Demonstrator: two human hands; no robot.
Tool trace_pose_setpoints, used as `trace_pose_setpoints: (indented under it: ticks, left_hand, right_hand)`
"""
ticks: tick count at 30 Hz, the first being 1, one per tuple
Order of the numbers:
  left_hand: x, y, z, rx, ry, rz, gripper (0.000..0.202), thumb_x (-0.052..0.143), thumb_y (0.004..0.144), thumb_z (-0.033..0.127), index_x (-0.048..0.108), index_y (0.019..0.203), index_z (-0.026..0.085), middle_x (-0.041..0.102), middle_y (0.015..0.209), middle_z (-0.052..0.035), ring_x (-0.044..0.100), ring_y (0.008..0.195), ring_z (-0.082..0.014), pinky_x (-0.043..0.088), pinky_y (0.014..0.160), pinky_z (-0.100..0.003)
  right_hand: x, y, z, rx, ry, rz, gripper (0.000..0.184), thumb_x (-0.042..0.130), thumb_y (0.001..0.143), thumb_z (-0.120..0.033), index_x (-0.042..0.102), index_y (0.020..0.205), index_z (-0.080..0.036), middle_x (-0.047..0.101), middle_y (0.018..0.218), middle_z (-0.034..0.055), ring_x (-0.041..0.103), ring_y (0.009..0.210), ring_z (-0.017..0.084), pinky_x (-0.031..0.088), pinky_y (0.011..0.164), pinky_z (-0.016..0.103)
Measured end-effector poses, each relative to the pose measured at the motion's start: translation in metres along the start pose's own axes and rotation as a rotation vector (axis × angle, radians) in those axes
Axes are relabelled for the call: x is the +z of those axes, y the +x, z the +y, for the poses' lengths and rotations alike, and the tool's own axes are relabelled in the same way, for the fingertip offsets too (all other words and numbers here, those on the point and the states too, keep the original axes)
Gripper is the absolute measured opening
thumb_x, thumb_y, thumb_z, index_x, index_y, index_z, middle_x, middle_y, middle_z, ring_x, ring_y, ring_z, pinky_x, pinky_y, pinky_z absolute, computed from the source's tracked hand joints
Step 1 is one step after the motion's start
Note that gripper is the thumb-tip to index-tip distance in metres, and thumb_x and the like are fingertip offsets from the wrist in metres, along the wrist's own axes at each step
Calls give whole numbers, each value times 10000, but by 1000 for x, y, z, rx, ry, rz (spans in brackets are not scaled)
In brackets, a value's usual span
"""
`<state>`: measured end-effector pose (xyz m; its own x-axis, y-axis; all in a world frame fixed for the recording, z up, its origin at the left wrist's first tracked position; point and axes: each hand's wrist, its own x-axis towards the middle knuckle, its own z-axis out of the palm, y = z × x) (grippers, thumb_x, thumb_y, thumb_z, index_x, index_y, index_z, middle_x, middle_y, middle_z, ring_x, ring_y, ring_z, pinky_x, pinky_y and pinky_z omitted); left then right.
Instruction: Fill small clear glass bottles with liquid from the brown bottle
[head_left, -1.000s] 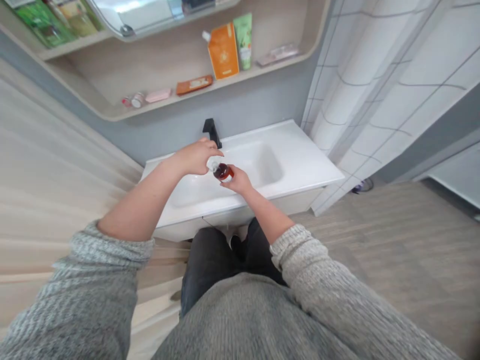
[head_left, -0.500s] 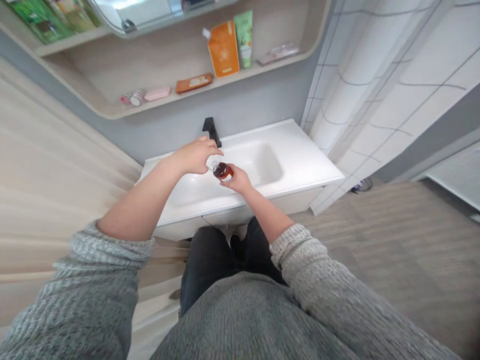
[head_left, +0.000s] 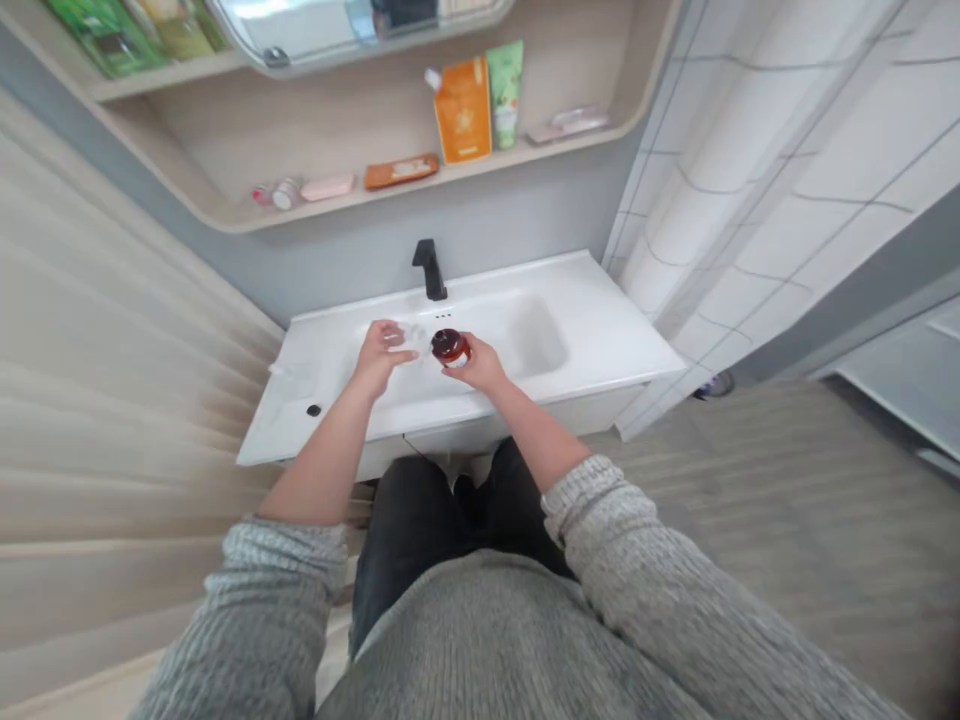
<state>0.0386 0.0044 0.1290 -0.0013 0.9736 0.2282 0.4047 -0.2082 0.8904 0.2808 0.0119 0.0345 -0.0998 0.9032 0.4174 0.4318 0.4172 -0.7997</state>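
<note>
The left hand point(head_left: 382, 355) is open, fingers loosely spread, and seems to hold nothing, though a blurred pale shape point(head_left: 416, 340) just beside it is hard to make out. The right hand point(head_left: 476, 365) curls around a small amber bottle point(head_left: 450, 347), held above the white sink point(head_left: 585, 320). The step in hand looks like working the bottle's top, and the next move calls for the left hand to reach across to it.
</note>
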Motion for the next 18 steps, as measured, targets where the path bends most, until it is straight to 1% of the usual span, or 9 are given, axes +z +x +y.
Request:
trace_pose_setpoints:
  ticks: [2,4,6,8,11,14,16,18]
  left_hand:
    - [2,-12,-25,-65,-46,89,634,861,722,558,597,1209,248,694,1191,-48,708,1154,-251,587,974,-445]
    - [1,-21,-46,-95,-22,143,612,840,749,598,587,1189,257,680,1149,-40,692,1180,-259,577,979,-457]
    - [-2,-28,-62,-105,5,168,633,840,735,613,581,1205,277,676,1137,-50,676,1198,-287,587,965,-478]
    - [-4,-34,-76,-108,10,171,651,833,729,603,581,1234,280,684,1171,-73,670,1191,-302,592,952,-490]
    - [-2,-42,-91,-105,-41,149,739,861,685,553,572,1312,287,688,1258,-90,677,1188,-287,597,927,-450]
    - [0,-45,-98,-110,-117,111,826,889,661,495,553,1394,318,682,1334,-95,667,1245,-285,603,906,-401]
    - [0,-44,-101,-120,-146,89,820,890,687,466,559,1424,324,677,1364,-103,652,1282,-292,604,925,-401]
    - [-1,-43,-104,-123,-188,82,818,904,694,440,578,1435,325,676,1359,-103,645,1281,-293,601,944,-410]
  right_hand:
    - [1,0,1,6,-15,-7,799,987,695,-398,708,1422,-221,850,1291,101,806,1169,344,631,1089,457]
    - [1,1,3,18,-29,-13,809,987,692,-401,708,1425,-206,852,1277,107,809,1157,346,633,1082,457]
    - [0,1,4,22,-36,-15,815,984,691,-410,707,1428,-202,853,1268,107,811,1150,348,635,1074,460]
    - [-1,2,4,23,-41,-14,813,980,691,-429,708,1425,-212,855,1258,101,814,1140,348,640,1060,460]
    - [-3,1,4,35,-54,-5,807,973,691,-460,706,1416,-227,856,1242,89,814,1116,337,650,1030,452]
    - [-4,1,2,77,-63,11,805,969,678,-477,708,1397,-228,856,1225,78,807,1075,317,662,974,438]
    - [-7,2,1,117,-42,19,803,969,664,-481,713,1380,-222,856,1200,74,799,1055,308,665,940,428]
    - [-14,3,3,151,-3,33,796,971,649,-494,723,1352,-215,853,1181,77,792,1053,309,662,927,426]
